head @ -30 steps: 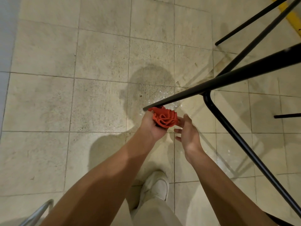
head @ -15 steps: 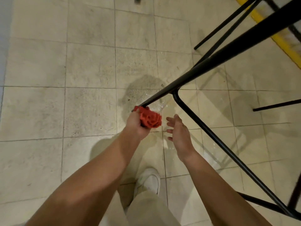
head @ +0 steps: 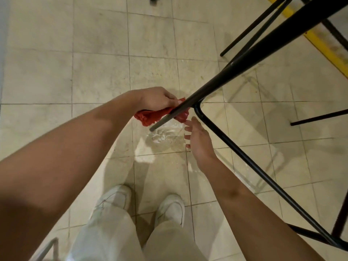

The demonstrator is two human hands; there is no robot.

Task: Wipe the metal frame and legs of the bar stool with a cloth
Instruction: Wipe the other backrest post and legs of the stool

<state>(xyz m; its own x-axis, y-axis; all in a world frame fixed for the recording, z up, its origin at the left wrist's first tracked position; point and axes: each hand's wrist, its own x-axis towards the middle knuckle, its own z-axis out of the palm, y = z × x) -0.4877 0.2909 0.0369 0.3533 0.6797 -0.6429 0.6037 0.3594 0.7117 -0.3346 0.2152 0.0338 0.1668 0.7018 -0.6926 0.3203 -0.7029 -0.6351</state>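
My left hand [head: 156, 98] clenches the red cloth [head: 148, 116], bunched against the black stool leg [head: 207, 87] near its tip. The leg slants from upper right down to lower left. My right hand [head: 197, 142] hovers slack-fingered just beside the cloth's end, left of the crossbar [head: 254, 166]. Bare tiled floor [head: 56, 72] spreads leftward, and more black legs [head: 250, 32] crowd the right.

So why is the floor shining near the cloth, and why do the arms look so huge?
Head view: the shine is glare off what looks like a wet patch on the tiles beside the red cloth; same view, the wide-angle lens swells the near left forearm.
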